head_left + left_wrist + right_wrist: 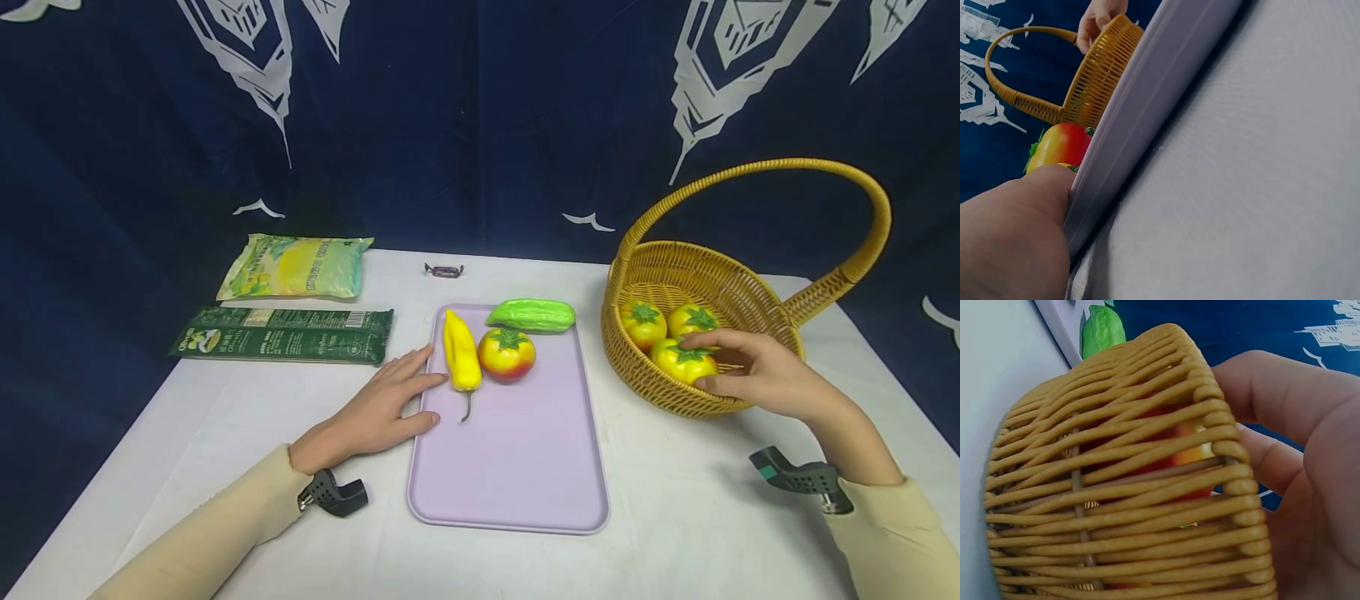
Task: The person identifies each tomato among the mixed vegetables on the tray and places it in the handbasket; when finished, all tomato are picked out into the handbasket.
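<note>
Basket (637, 377) right of tray (510, 467); three tomatoes (678, 367) inside; pepper (461, 350), tomato (507, 358), cucumber (531, 316) on tray; candy (444, 272) behind.

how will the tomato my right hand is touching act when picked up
The tomato may slip, as its skin looks glossy. Being rounded, it would probably roll if set loose. Its smooth, taut sides suggest it is fairly firm.

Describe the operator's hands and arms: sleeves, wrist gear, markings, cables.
Left hand and right hand: five-fingered, ungloved. Left sleeve and right sleeve: long, plain beige. Left wrist mount and right wrist mount: dark, curved, with small holes; the right one bears a teal patch. No cables visible.
</note>
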A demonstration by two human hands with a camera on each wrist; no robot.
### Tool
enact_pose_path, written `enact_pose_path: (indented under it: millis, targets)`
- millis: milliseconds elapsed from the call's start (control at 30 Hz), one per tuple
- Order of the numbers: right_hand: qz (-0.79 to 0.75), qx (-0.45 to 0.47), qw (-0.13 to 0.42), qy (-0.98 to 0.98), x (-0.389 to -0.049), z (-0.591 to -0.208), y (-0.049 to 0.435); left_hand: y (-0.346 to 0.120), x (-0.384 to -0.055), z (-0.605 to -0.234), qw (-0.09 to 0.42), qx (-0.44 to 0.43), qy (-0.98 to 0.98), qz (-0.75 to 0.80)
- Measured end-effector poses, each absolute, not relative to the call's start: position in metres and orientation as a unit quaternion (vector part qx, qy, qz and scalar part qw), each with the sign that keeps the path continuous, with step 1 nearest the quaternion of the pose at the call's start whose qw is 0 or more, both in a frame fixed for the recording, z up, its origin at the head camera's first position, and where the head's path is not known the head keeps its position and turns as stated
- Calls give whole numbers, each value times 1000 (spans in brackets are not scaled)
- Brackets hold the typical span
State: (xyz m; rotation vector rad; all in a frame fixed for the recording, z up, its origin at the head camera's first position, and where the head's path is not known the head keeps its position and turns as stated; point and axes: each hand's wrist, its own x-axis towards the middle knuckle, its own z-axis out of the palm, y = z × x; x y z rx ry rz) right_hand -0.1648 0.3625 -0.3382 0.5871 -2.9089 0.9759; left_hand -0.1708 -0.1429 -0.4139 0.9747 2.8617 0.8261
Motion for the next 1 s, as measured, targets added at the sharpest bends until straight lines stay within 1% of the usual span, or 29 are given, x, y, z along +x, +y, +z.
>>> enact_pose_path:
  millis: [267, 600, 1000]
  targets:
    - [309, 185, -3, -933, -166, -337, 362, -142, -171, -412, 3, 313, 913, 263]
    - [287, 174, -42, -941, -168, -331, 358, -143, -170, -413, 1, 314, 913, 261]
    - [283, 173, -55, -942, -171, -332, 356, -144, -170, -414, -7, 317, 911, 264]
